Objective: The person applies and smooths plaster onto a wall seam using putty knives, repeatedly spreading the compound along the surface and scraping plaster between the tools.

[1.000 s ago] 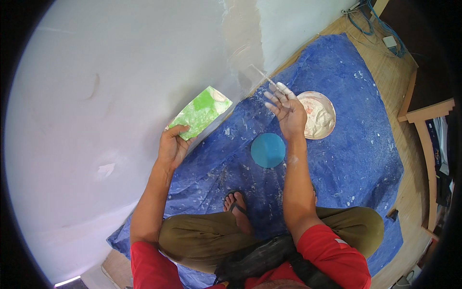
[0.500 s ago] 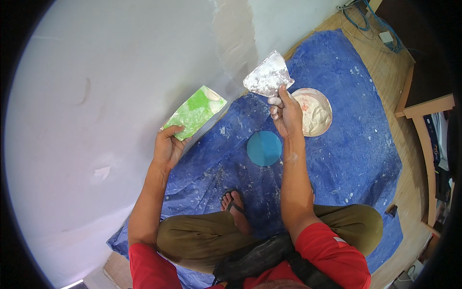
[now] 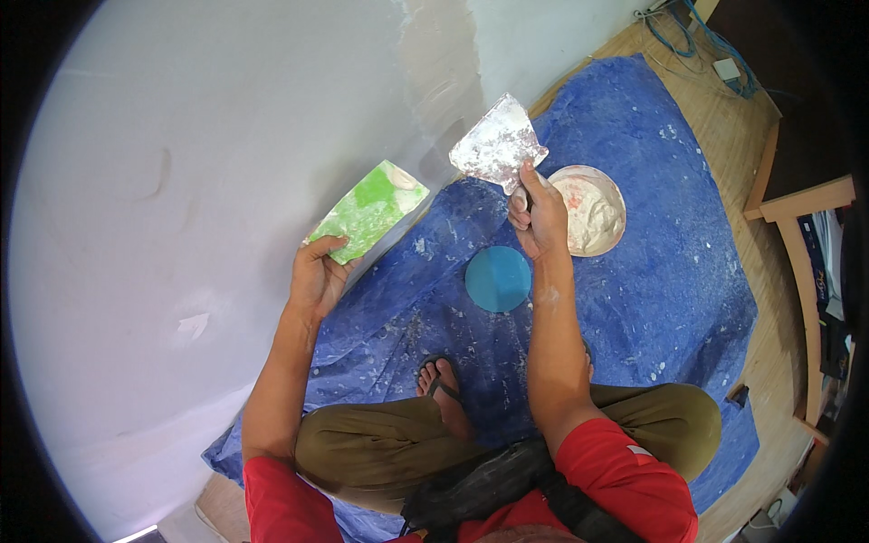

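Note:
A green, flat rectangular plate (image 3: pixel 373 208) smeared with white compound is gripped at its lower end by my left hand (image 3: pixel 317 276), thumb on top. My right hand (image 3: pixel 541 213) is closed round the handle of a wide putty knife (image 3: pixel 500 143), whose metal blade is coated in white. The knife's handle is mostly hidden by my fingers. Just right of that hand, a round tub (image 3: pixel 593 210) of creamy white compound stands on the blue tarp (image 3: pixel 670 299). A teal round lid (image 3: pixel 498 279) lies left of my right forearm. Both tools are held apart, in the air.
A pale wall (image 3: pixel 181 226) runs along the left, with a beige patched strip (image 3: pixel 441 63) at the top. Blue cables (image 3: pixel 674 41) and a white box lie on the wooden floor (image 3: pixel 625 41) at the far right. Wooden furniture (image 3: pixel 797 299) stands at the right edge.
The putty knife has shifted slightly left and turned a little in my right hand. My left hand and the green plate have hardly moved.

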`<state>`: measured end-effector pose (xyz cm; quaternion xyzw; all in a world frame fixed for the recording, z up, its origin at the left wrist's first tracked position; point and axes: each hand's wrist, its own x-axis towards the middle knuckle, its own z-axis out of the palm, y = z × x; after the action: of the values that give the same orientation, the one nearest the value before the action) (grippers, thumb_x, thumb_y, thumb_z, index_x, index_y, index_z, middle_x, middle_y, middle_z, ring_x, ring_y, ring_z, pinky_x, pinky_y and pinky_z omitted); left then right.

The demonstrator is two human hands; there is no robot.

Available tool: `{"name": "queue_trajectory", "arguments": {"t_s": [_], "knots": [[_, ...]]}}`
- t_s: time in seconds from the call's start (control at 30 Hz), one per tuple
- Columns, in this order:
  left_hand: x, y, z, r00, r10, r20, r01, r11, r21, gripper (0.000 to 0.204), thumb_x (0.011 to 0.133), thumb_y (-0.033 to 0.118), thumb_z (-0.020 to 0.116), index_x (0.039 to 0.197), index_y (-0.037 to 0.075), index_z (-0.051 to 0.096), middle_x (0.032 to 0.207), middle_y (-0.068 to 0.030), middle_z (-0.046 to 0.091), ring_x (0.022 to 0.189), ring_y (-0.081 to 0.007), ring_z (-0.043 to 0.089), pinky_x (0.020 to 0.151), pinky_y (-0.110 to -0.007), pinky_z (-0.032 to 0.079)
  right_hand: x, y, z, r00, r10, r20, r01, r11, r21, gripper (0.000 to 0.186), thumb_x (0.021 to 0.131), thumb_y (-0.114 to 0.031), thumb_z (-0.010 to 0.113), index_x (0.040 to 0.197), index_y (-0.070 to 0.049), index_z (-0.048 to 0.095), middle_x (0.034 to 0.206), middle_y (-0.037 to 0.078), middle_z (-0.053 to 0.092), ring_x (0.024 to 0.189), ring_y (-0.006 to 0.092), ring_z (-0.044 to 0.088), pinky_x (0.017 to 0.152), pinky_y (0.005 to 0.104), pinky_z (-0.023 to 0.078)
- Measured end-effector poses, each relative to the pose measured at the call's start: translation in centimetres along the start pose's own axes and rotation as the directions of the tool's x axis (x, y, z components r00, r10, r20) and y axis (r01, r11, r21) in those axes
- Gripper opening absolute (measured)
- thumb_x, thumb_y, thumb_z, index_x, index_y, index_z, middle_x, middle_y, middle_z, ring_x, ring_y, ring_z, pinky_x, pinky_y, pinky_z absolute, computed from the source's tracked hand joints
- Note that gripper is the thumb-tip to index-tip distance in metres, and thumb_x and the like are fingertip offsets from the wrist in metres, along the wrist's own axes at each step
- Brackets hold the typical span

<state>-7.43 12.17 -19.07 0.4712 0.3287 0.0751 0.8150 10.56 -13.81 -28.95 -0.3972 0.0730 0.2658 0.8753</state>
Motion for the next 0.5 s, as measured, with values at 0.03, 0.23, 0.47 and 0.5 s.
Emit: {"name": "queue_trajectory", "arguments": {"t_s": [0.03, 0.23, 0.47, 0.5], "knots": [[0.0, 0.0, 0.1, 1.000, 0.003, 0.005, -0.003, 1.000, -0.005, 0.031, 0.090, 0.004, 0.058, 0.120, -0.002, 0.056, 0.114, -0.0122, 0.066, 0.098, -0.0224, 0.068, 0.085, -0.035, 0.055, 0.2, 0.2, -0.5, 1.000, -0.007, 0.016, 0.008, 1.000, -0.007, 0.030, 0.101, -0.035, 0.063, 0.093, -0.006, 0.062, 0.066, 0.001, 0.059, 0.048, 0.0064, 0.046, 0.043, 0.0195, 0.035], [0.4, -0.1, -1.0, 0.998, -0.003, 0.056, 0.004, 1.000, -0.013, 0.030, 0.091, 0.003, 0.057, 0.120, -0.004, 0.057, 0.116, -0.0144, 0.066, 0.102, -0.0243, 0.068, 0.088, -0.037, 0.056, 0.5, 1.4, 0.7, 0.982, -0.179, -0.055, 0.176, 0.983, -0.059, 0.026, 0.098, -0.026, 0.069, 0.103, -0.001, 0.066, 0.087, 0.005, 0.067, 0.078, 0.0102, 0.061, 0.067, 0.0249, 0.050], [0.1, -0.3, 0.0, 1.000, 0.012, 0.011, -0.012, 1.000, 0.007, 0.031, 0.090, -0.001, 0.057, 0.121, -0.005, 0.056, 0.116, -0.0162, 0.066, 0.103, -0.0261, 0.068, 0.090, -0.040, 0.057, -0.2, 1.8, 2.0, 0.931, -0.356, 0.076, 0.364, 0.907, -0.211, 0.033, 0.096, -0.008, 0.070, 0.124, 0.004, 0.058, 0.114, 0.010, 0.069, 0.099, 0.0162, 0.067, 0.086, 0.0313, 0.056], [0.1, -0.3, 0.0, 0.999, 0.025, 0.021, -0.026, 0.999, 0.019, 0.032, 0.089, -0.001, 0.057, 0.121, -0.004, 0.056, 0.116, -0.0160, 0.066, 0.102, -0.0258, 0.068, 0.088, -0.039, 0.058, -0.4, 1.8, 2.3, 0.932, -0.355, 0.079, 0.363, 0.909, -0.206, 0.033, 0.096, -0.008, 0.070, 0.124, 0.004, 0.058, 0.114, 0.010, 0.069, 0.099, 0.0162, 0.067, 0.086, 0.0313, 0.056]]}}
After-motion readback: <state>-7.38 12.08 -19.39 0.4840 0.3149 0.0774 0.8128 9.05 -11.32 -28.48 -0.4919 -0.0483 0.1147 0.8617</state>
